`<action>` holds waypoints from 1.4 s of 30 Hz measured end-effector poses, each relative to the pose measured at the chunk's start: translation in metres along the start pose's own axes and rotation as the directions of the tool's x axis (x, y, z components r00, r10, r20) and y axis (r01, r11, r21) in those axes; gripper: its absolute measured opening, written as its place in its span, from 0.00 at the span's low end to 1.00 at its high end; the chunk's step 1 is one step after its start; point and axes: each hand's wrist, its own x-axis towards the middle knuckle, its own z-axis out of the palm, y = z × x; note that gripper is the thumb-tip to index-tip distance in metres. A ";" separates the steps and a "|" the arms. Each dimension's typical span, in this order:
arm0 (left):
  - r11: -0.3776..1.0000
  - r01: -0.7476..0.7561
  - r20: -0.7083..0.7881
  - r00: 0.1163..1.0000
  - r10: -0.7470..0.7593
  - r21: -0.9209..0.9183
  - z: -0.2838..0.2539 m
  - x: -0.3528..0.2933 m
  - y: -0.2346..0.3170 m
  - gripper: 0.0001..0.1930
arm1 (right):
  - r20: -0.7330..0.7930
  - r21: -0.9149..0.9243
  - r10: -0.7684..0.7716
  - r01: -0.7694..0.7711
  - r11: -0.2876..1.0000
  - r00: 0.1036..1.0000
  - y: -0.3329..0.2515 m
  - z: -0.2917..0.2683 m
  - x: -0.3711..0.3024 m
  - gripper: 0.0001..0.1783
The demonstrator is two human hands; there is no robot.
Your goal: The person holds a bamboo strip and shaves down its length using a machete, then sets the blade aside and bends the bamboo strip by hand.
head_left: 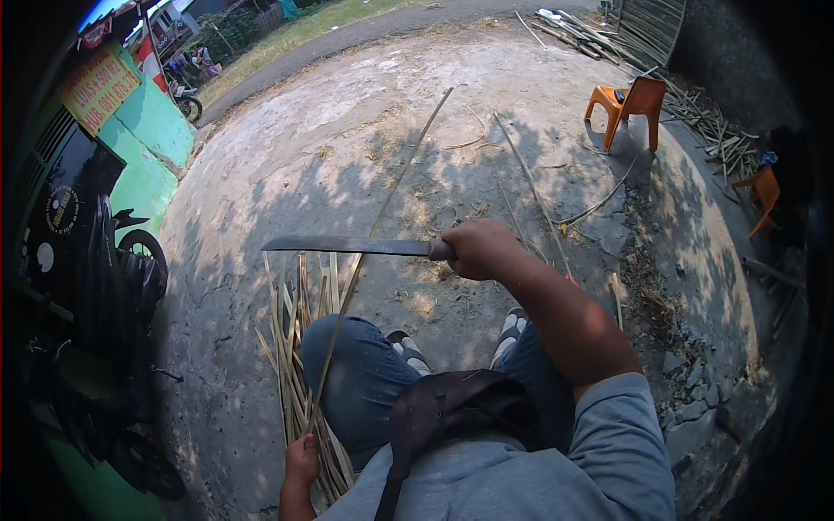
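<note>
My right hand [480,249] is closed round the handle of a machete [339,246], held out level in front of me with its blade pointing left. A long, thin bamboo strip [402,178] runs from my left hand [302,458] past my left knee and away over the ground. The blade crosses this strip; whether they touch, I cannot tell. My left fingers are closed on the strip's near end, low beside my left thigh. Next to that leg lies a loose bundle of split bamboo strips [289,321], partly hidden by my knee and arm.
Several long strips [528,174] lie on the concrete ahead. An orange plastic chair [640,102] stands far right, with another orange chair [764,198] nearer the edge. Bamboo scraps [725,148] are heaped behind them. Motorbikes [143,252] stand at left. A black bag [460,404] rests on my lap.
</note>
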 end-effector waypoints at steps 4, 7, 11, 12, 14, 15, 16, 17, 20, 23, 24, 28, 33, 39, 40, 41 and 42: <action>0.999 -0.023 -0.022 0.999 0.024 0.031 -0.001 0.001 -0.002 0.40 | 0.023 -0.011 0.028 -0.028 1.000 0.999 0.023 -0.001 0.010 0.11; 0.998 -0.016 -0.030 0.999 0.018 0.068 -0.004 0.001 0.004 0.39 | -0.033 0.127 0.188 -0.182 0.975 0.982 0.034 0.003 0.012 0.13; 0.994 -0.013 -0.040 0.999 0.017 0.108 -0.008 -0.001 0.018 0.39 | 0.003 0.206 0.196 -0.192 0.959 0.981 0.039 -0.002 0.009 0.14; 0.994 -0.017 -0.039 0.999 0.021 0.109 -0.008 -0.001 0.016 0.39 | 0.001 0.207 0.199 -0.195 0.959 0.980 0.038 -0.002 0.006 0.14; 0.996 -0.002 -0.025 1.000 0.004 0.092 -0.009 -0.001 0.013 0.39 | -0.029 0.254 0.170 -0.158 0.954 0.985 0.032 -0.003 0.002 0.13; 0.996 -0.004 -0.024 1.000 0.006 0.093 -0.008 0.000 0.013 0.39 | -0.031 0.254 0.172 -0.159 0.954 0.985 0.033 -0.002 0.003 0.13; 0.997 0.007 -0.021 1.000 -0.005 0.082 -0.007 -0.001 0.016 0.39 | -0.043 0.227 0.164 -0.151 0.962 0.985 0.032 0.000 0.004 0.13; 0.997 0.019 -0.019 1.000 -0.018 0.070 -0.007 -0.002 0.017 0.40 | -0.054 0.199 0.156 -0.142 0.970 0.986 0.032 0.001 0.005 0.13; 0.997 -0.007 -0.054 0.998 0.012 0.082 -0.003 -0.001 0.013 0.40 | -0.028 0.231 0.147 -0.136 0.963 0.989 0.029 -0.002 0.004 0.15; 0.996 -0.039 -0.055 0.998 0.044 0.076 -0.002 0.000 0.019 0.40 | 0.045 0.444 0.034 -0.051 0.895 0.998 0.045 0.005 0.012 0.17; 0.996 -0.042 -0.051 0.998 0.046 0.075 0.001 0.003 0.012 0.40 | 0.046 0.442 0.038 -0.055 0.896 0.998 0.049 0.008 0.014 0.17; 0.995 -0.061 -0.074 0.995 0.067 0.081 0.007 0.006 -0.006 0.39 | 0.160 0.550 0.094 -0.168 0.818 0.983 0.040 0.012 0.016 0.17; 0.997 -0.063 -0.064 0.996 0.066 0.049 0.005 0.002 0.005 0.39 | -0.009 0.407 0.072 -0.062 0.911 0.997 0.030 0.004 0.007 0.17; 0.996 -0.057 -0.062 0.996 0.061 0.061 0.003 0.001 0.007 0.39 | -0.101 0.240 0.158 -0.130 0.962 0.982 0.026 0.000 0.005 0.17; 0.996 -0.060 -0.071 0.995 0.064 0.063 0.003 0.002 0.007 0.40 | -0.020 0.360 0.097 -0.083 0.929 0.995 0.034 0.001 0.008 0.17; 0.996 -0.062 -0.081 0.994 0.067 0.066 0.004 0.004 0.006 0.40 | 0.052 0.477 0.025 -0.047 0.878 0.998 0.040 0.004 0.010 0.17; 0.996 -0.065 -0.080 0.994 0.071 0.066 0.005 0.004 0.006 0.40 | 0.050 0.477 0.028 -0.048 0.878 0.998 0.042 0.010 0.011 0.17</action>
